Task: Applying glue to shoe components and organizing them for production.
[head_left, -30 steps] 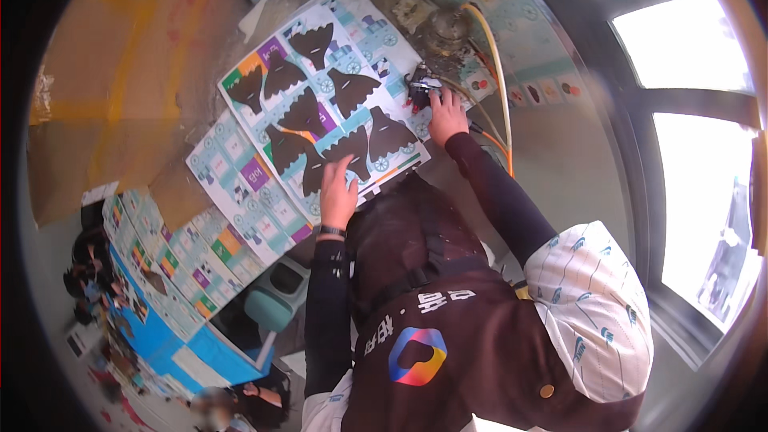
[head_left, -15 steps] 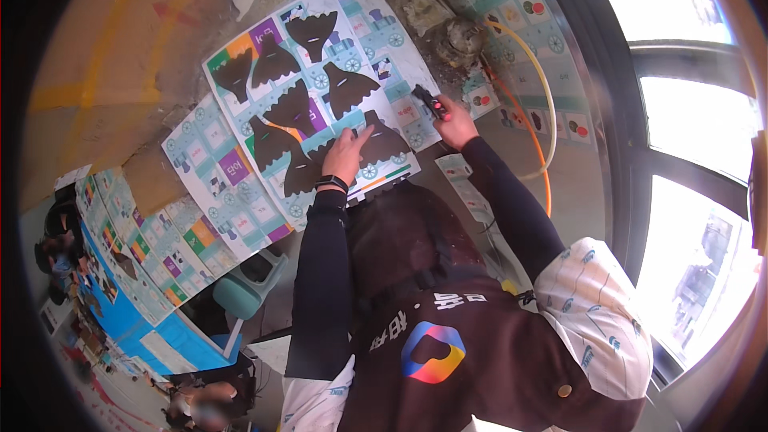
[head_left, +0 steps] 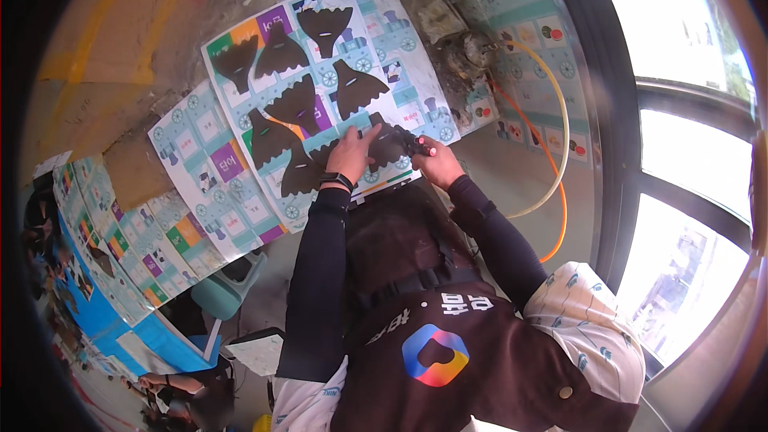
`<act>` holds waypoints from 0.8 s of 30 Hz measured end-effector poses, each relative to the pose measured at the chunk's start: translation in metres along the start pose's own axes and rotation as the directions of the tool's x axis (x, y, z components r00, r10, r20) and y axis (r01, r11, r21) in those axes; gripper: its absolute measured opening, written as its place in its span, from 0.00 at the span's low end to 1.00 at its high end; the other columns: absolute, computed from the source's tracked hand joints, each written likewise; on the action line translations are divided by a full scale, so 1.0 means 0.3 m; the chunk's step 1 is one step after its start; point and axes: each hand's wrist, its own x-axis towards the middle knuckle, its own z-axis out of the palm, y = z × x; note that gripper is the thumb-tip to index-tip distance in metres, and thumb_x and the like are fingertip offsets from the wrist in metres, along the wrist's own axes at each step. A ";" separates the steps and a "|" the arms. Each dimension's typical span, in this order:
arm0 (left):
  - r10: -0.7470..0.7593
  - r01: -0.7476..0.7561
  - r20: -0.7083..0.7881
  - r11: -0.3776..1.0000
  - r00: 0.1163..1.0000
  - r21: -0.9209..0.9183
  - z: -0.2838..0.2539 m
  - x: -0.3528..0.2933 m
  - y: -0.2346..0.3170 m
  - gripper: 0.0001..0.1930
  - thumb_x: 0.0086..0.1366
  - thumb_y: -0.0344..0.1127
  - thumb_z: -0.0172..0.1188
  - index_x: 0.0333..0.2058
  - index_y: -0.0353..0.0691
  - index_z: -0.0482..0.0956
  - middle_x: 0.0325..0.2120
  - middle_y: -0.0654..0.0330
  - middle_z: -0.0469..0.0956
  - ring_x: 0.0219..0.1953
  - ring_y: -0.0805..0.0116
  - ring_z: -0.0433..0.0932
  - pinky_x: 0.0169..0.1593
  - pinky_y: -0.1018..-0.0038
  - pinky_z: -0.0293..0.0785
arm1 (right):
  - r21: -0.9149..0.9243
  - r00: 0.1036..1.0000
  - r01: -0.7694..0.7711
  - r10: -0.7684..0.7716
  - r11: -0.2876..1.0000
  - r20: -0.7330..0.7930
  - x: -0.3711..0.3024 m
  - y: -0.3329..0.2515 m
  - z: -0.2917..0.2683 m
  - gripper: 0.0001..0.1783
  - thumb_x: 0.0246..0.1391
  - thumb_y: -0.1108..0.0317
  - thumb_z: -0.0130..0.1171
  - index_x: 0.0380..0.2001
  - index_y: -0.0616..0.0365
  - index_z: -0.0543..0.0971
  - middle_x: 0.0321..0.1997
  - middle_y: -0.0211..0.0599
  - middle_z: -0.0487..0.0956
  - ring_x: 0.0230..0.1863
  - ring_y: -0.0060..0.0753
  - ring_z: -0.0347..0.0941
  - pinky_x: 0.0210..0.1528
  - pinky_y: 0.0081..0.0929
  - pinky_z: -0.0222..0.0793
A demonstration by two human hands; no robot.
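Several dark brown fan-shaped pieces (head_left: 362,88) with scalloped wide ends lie spread on printed sheets (head_left: 210,104) on the worktable. Some have a small pale slit or mark in the middle. My left hand (head_left: 347,155) rests on the lowest pieces, its fingers stretched out and apart. Beneath and beside those fingers is the lower right fan-shaped piece (head_left: 387,142). My right hand (head_left: 439,164) is closed around a short black hand tool (head_left: 418,146) with pinkish-red parts. The tool's front reaches that piece's right edge; whether it touches cannot be made out.
A yellowish hose (head_left: 566,124) and an orange one (head_left: 552,180) hang at the right, by a dirty metal fitting (head_left: 472,52). Windows (head_left: 688,152) stand beyond. A teal stool (head_left: 220,292) and a blue-covered table (head_left: 152,344) are at lower left, with other people near.
My right hand has brought the black hand tool left and down, from the sheet's right edge to the lower right fan-shaped piece. My left hand stays on the pieces.
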 end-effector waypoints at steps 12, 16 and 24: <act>-0.020 0.020 -0.010 0.999 1.000 -0.027 0.015 0.006 -0.010 0.42 0.48 0.32 0.70 0.62 0.64 0.62 0.39 0.53 0.66 0.43 0.52 0.74 0.45 0.61 0.74 | -0.049 0.992 0.108 -0.110 0.993 -0.059 0.043 0.005 0.054 0.17 0.46 0.63 0.55 0.38 0.63 0.76 0.32 0.56 0.78 0.37 0.60 0.75 0.41 0.43 0.70; -0.020 0.020 -0.017 1.000 1.000 -0.019 0.007 0.001 -0.001 0.42 0.48 0.31 0.70 0.62 0.65 0.62 0.39 0.53 0.66 0.43 0.52 0.74 0.45 0.61 0.74 | -0.095 0.993 0.114 -0.110 0.989 0.040 0.036 -0.011 0.047 0.16 0.44 0.64 0.54 0.36 0.63 0.76 0.31 0.57 0.78 0.35 0.59 0.74 0.41 0.42 0.70; -0.044 0.045 0.013 0.998 0.999 -0.032 -0.006 0.004 0.011 0.41 0.48 0.31 0.70 0.61 0.63 0.64 0.39 0.52 0.66 0.45 0.51 0.73 0.48 0.61 0.73 | -0.051 0.998 0.057 -0.059 0.997 -0.035 0.025 0.037 0.010 0.16 0.44 0.64 0.53 0.36 0.62 0.76 0.29 0.55 0.78 0.33 0.56 0.75 0.40 0.41 0.70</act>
